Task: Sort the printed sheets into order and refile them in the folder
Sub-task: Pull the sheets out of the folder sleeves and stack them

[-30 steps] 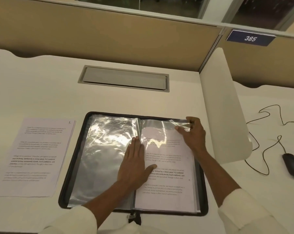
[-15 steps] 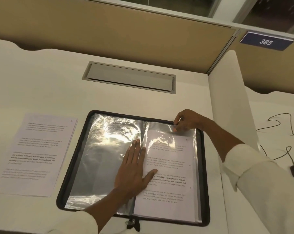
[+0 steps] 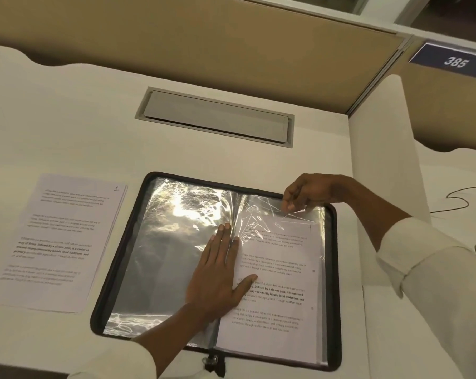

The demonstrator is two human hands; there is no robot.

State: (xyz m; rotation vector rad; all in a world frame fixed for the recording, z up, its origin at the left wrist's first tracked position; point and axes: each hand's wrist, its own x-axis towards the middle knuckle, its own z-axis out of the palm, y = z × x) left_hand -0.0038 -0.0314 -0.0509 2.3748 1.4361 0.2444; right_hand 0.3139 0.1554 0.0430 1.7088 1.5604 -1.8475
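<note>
A black zip folder (image 3: 333, 296) lies open on the desk, its clear plastic sleeves (image 3: 165, 255) shining on the left side. A printed sheet (image 3: 280, 296) sits in the right-hand sleeve. My left hand (image 3: 217, 274) presses flat across the spine, fingers straight, thumb on the sheet. My right hand (image 3: 305, 191) is at the folder's top edge and pinches the upper rim of the right-hand sleeve, which crinkles below the fingers. A stack of printed sheets (image 3: 64, 242), the top one marked 1, lies on the desk left of the folder.
A grey cable hatch (image 3: 217, 119) is set into the desk behind the folder. A white divider panel (image 3: 381, 160) stands close on the right, and a black cable (image 3: 466, 198) runs beyond it. Tan partition walls bear a blue plate (image 3: 453, 61) reading 385.
My right hand moved from the sheet's upper right to the folder's top edge and took hold of the sleeve rim. The left hand has stayed flat on the spine.
</note>
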